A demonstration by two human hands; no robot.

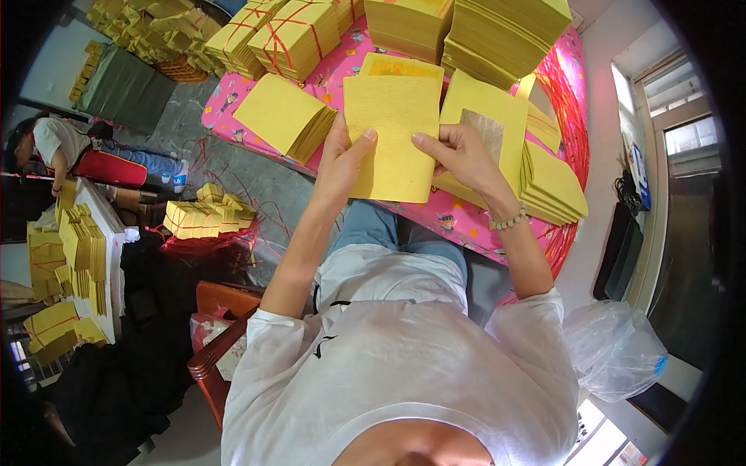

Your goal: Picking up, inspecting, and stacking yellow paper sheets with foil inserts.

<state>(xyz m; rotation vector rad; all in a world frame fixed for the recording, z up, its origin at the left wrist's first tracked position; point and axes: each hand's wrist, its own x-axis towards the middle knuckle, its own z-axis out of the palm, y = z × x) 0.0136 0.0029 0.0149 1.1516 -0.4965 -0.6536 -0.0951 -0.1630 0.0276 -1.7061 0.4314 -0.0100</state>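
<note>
A sheaf of yellow paper (392, 140) is held upright between my two hands, over the near edge of the pink table. My left hand (343, 159) grips its left edge, thumb on the front face. On the right edge my right hand (462, 155) is closed the same way, a bead bracelet on its wrist. How many sheets are in it I cannot tell. Left of it lies a stack of yellow paper (281, 113). Behind my right hand lies yellow paper with a dull metallic square (486, 128). A sheet with an orange patch (400, 66) shows behind the held sheaf.
Tall yellow paper stacks (408, 29) and bundles tied with red string (295, 39) stand at the table's back. Red strings (571, 101) hang along the right side. A folded stack (552, 182) lies at right. Another person (74, 147) sits at left by a white table (113, 256).
</note>
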